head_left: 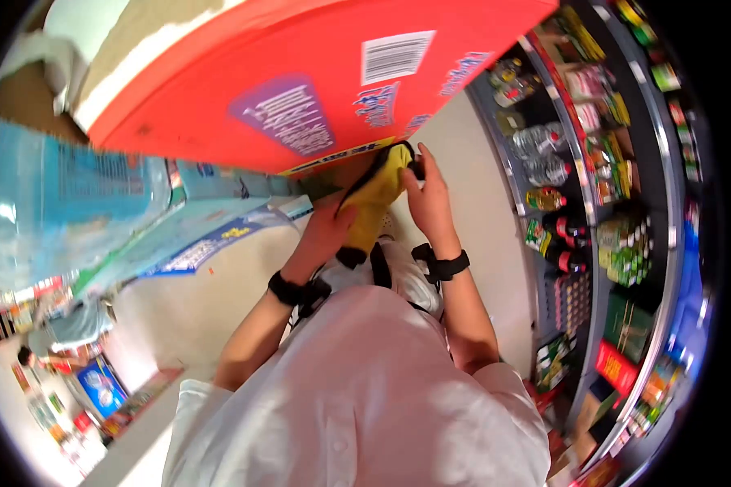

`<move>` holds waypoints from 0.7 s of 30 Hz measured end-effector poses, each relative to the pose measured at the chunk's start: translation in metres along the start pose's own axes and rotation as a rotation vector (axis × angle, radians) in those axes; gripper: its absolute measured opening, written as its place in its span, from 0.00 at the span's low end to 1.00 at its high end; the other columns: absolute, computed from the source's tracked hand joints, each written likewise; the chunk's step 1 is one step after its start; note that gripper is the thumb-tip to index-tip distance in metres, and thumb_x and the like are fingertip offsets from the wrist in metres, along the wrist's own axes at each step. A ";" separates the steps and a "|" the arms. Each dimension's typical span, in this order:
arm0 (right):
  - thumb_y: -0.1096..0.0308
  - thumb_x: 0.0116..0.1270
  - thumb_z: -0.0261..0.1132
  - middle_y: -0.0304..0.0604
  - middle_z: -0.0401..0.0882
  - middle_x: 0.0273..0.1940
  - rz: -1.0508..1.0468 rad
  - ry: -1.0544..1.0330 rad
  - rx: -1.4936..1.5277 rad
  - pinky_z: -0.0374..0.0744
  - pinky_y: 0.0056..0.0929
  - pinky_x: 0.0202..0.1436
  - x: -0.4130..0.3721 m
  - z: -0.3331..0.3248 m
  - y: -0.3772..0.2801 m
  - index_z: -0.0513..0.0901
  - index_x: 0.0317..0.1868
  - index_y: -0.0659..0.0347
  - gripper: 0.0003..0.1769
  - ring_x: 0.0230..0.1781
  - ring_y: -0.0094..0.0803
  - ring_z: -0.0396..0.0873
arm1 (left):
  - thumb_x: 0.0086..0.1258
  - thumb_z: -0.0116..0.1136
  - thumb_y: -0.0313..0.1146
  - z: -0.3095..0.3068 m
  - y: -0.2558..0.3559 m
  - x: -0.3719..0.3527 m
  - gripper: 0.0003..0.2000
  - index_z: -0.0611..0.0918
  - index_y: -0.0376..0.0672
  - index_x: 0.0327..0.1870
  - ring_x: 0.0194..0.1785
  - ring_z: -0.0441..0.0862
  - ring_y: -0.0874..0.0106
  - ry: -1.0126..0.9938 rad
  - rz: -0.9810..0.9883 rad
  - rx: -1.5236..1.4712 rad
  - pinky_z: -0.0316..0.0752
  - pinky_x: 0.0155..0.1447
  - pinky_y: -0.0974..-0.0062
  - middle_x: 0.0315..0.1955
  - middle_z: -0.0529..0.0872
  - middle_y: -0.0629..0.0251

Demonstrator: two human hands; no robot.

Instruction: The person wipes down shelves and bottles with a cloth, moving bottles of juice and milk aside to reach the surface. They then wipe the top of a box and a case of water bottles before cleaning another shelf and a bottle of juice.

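Note:
A yellow cloth item with black edges [374,203], perhaps a sock or glove, hangs between my hands in front of my body. My left hand [326,235] is at its lower left side, with the fingers against the cloth. My right hand [430,195] is at its upper right end, thumb and fingers around a black edge. Just above the cloth is the lower edge of a large red box [317,73] with a barcode. Black bands are on both wrists.
Blue clear-plastic packages [65,195] stand at the left beside the red box. Shelves [581,162] with bottles and packets run down the right side. A person in red [57,361] is far off at the lower left, near a blue box [101,387].

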State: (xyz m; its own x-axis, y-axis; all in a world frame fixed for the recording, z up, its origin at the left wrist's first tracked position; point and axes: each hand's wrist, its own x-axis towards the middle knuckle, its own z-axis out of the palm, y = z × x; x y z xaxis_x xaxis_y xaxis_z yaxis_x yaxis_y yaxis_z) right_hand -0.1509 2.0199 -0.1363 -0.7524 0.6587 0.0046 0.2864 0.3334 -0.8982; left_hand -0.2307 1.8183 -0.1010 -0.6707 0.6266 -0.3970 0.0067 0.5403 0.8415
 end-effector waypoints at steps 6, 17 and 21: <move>0.53 0.67 0.70 0.86 0.39 0.77 -0.291 -0.299 -0.586 0.51 0.70 0.79 -0.018 0.044 0.012 0.54 0.78 0.78 0.52 0.79 0.83 0.41 | 0.79 0.56 0.40 0.022 -0.048 -0.007 0.20 0.81 0.31 0.59 0.44 0.85 0.68 0.316 -0.093 -0.344 0.78 0.50 0.68 0.42 0.89 0.53; 0.58 0.67 0.67 0.84 0.44 0.77 -0.563 -0.376 -0.643 0.48 0.68 0.81 -0.037 0.073 -0.009 0.59 0.76 0.79 0.46 0.81 0.78 0.41 | 0.77 0.55 0.40 0.022 -0.045 -0.060 0.19 0.84 0.29 0.51 0.39 0.85 0.64 0.190 -0.308 -0.195 0.78 0.47 0.64 0.35 0.89 0.49; 0.59 0.63 0.69 0.81 0.47 0.77 -0.664 -0.439 -0.555 0.50 0.68 0.81 -0.047 0.092 -0.021 0.63 0.74 0.78 0.45 0.81 0.75 0.44 | 0.79 0.53 0.38 0.008 -0.054 -0.090 0.18 0.83 0.28 0.50 0.39 0.81 0.73 0.121 -0.347 -0.130 0.76 0.47 0.67 0.35 0.88 0.59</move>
State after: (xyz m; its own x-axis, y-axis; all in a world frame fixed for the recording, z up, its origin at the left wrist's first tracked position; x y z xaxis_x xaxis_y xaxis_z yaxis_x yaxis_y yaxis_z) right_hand -0.1763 1.9199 -0.1583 -0.9841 -0.0511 0.1702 -0.1217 0.8917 -0.4360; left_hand -0.1652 1.7375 -0.1134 -0.6992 0.3445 -0.6264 -0.3247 0.6276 0.7076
